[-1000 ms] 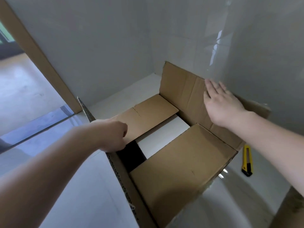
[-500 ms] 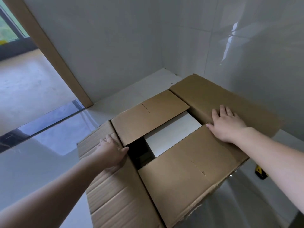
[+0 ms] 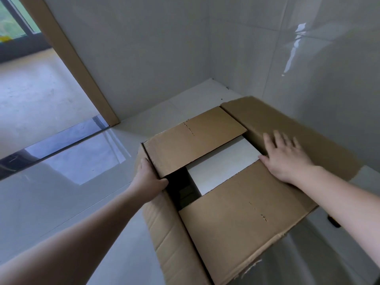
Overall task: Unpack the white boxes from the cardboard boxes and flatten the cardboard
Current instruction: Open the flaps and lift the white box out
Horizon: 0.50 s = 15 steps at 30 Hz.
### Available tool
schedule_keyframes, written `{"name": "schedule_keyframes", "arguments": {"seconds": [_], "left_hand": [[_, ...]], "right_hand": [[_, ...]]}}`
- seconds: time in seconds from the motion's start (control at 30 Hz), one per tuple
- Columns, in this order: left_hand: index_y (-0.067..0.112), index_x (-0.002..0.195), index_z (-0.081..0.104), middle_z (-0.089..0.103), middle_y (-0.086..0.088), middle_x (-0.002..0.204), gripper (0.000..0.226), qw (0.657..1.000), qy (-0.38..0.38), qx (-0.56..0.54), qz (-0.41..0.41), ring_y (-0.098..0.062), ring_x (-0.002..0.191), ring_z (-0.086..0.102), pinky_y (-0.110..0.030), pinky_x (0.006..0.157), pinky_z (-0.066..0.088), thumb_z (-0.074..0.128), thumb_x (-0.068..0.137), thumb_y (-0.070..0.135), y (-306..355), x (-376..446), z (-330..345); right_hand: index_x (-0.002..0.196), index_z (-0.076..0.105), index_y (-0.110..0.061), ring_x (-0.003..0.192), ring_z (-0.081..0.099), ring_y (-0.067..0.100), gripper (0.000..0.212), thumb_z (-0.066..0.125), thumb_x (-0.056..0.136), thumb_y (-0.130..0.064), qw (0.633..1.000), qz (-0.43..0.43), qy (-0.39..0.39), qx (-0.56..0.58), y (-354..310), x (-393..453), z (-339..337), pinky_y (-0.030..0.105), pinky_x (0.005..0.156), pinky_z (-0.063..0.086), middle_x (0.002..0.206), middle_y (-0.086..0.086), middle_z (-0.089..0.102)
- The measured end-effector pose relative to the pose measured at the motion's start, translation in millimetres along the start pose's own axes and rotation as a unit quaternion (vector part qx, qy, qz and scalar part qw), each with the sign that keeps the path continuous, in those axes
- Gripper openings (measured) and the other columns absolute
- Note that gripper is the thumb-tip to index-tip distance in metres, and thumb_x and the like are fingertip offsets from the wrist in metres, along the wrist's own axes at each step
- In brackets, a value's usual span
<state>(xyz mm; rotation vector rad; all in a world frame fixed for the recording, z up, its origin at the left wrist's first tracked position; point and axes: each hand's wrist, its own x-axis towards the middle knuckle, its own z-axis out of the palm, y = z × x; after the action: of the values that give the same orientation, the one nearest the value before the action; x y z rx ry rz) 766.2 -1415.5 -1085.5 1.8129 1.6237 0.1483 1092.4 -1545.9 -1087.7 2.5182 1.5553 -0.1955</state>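
Observation:
A brown cardboard box (image 3: 246,219) stands on the pale floor in a tiled corner. Its two inner flaps lie partly folded over the opening, and a white box (image 3: 222,165) shows in the gap between them, with a dark void beside it. My left hand (image 3: 148,179) grips the box's left rim at the corner of the far inner flap, thumb over the edge. My right hand (image 3: 287,159) lies flat with spread fingers on the right outer flap, which is folded out and down against the wall side.
Glossy tiled walls (image 3: 308,68) close in behind and to the right of the box. A wooden door frame (image 3: 82,79) and a dark threshold strip (image 3: 61,138) lie to the left. A small dark object (image 3: 334,222) peeks out on the floor right of the box.
The left outer flap has dropped down along the box side and my left hand moved onto the rim. My right hand slid further out on the flattened right flap.

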Motion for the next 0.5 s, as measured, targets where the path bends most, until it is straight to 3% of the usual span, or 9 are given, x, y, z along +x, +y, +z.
{"name": "schedule_keyframes", "arguments": {"seconds": [0.03, 0.1, 0.17, 0.23, 0.27, 0.33, 0.4, 0.5], "left_hand": [[0.013, 0.137, 0.027, 0.039, -0.009, 0.136, 0.076, 0.998, 0.025, 0.047, 0.028, -0.024, 0.111, 0.048, -0.036, 0.086, 0.046, 0.071, 0.075, 0.022, 1, 1, -1], [0.014, 0.143, 0.023, 0.028, -0.006, 0.145, 0.084, 0.986, 0.072, 0.112, 0.099, -0.026, 0.129, 0.036, -0.037, 0.103, 0.037, 0.072, 0.076, 0.029, 6, -2, -4], [0.014, 0.127, 0.042, 0.041, -0.004, 0.132, 0.056, 0.962, 0.125, 0.157, 0.185, -0.024, 0.125, 0.038, -0.034, 0.103, 0.034, 0.069, 0.079, 0.028, 11, -8, -4], [0.02, 0.095, 0.052, 0.053, 0.0, 0.104, 0.017, 0.923, 0.16, 0.226, 0.269, -0.023, 0.105, 0.051, -0.031, 0.083, 0.037, 0.062, 0.082, 0.022, 17, -13, -7], [0.022, 0.082, 0.05, 0.054, 0.003, 0.09, 0.01, 0.909, 0.165, 0.246, 0.293, -0.024, 0.093, 0.056, -0.029, 0.071, 0.035, 0.059, 0.083, 0.019, 21, -16, -9], [0.024, 0.072, 0.043, 0.048, 0.007, 0.074, 0.017, 0.906, 0.167, 0.259, 0.29, -0.026, 0.074, 0.057, -0.028, 0.059, 0.031, 0.053, 0.084, 0.018, 28, -20, -14], [0.024, 0.074, 0.042, 0.047, 0.007, 0.072, 0.016, 0.904, 0.188, 0.263, 0.279, -0.027, 0.069, 0.053, -0.028, 0.058, 0.033, 0.051, 0.086, 0.018, 33, -22, -21], [0.018, 0.075, 0.051, 0.057, 0.0, 0.074, 0.011, 0.895, 0.227, 0.233, 0.306, -0.03, 0.066, 0.057, -0.028, 0.055, 0.029, 0.055, 0.084, 0.012, 42, -22, -36]], "right_hand": [[0.152, 0.005, -0.017, 0.147, 0.006, 0.029, 0.063, 0.021, 0.1, -0.049, 0.999, -0.043, 0.009, 0.003, -8, -2, -5, 0.044, 0.119, 0.007, 0.16, 0.014, 0.004], [0.147, 0.029, -0.017, 0.147, 0.008, 0.023, 0.056, 0.02, 0.101, -0.046, 0.991, -0.132, -0.002, 0.022, -29, -7, -14, 0.042, 0.12, 0.004, 0.158, 0.008, 0.017], [0.13, 0.053, -0.019, 0.141, 0.027, 0.021, 0.052, 0.02, 0.101, -0.046, 0.982, -0.188, -0.024, 0.014, -49, -15, -20, 0.043, 0.119, 0.007, 0.145, 0.005, 0.043], [0.111, 0.063, -0.019, 0.122, 0.049, 0.02, 0.053, 0.019, 0.101, -0.047, 0.977, -0.209, -0.033, -0.013, -62, -25, -27, 0.044, 0.117, 0.013, 0.123, 0.004, 0.061], [0.099, 0.062, -0.02, 0.111, 0.055, 0.02, 0.052, 0.019, 0.101, -0.047, 0.977, -0.211, -0.025, -0.02, -65, -30, -33, 0.042, 0.115, 0.018, 0.111, 0.004, 0.065], [0.076, 0.051, -0.021, 0.087, 0.056, 0.02, 0.048, 0.02, 0.101, -0.047, 0.977, -0.212, 0.021, -0.014, -65, -38, -47, 0.038, 0.104, 0.032, 0.088, 0.001, 0.063], [0.063, 0.038, -0.023, 0.066, 0.047, 0.016, 0.047, 0.022, 0.101, -0.047, 0.976, -0.21, 0.065, 0.015, -62, -46, -67, 0.035, 0.088, 0.04, 0.069, -0.004, 0.052], [0.058, 0.04, -0.018, 0.053, 0.042, 0.015, 0.053, 0.028, 0.1, -0.048, 0.98, -0.186, 0.057, 0.039, -56, -58, -99, 0.031, 0.059, 0.037, 0.058, -0.003, 0.046]]}}
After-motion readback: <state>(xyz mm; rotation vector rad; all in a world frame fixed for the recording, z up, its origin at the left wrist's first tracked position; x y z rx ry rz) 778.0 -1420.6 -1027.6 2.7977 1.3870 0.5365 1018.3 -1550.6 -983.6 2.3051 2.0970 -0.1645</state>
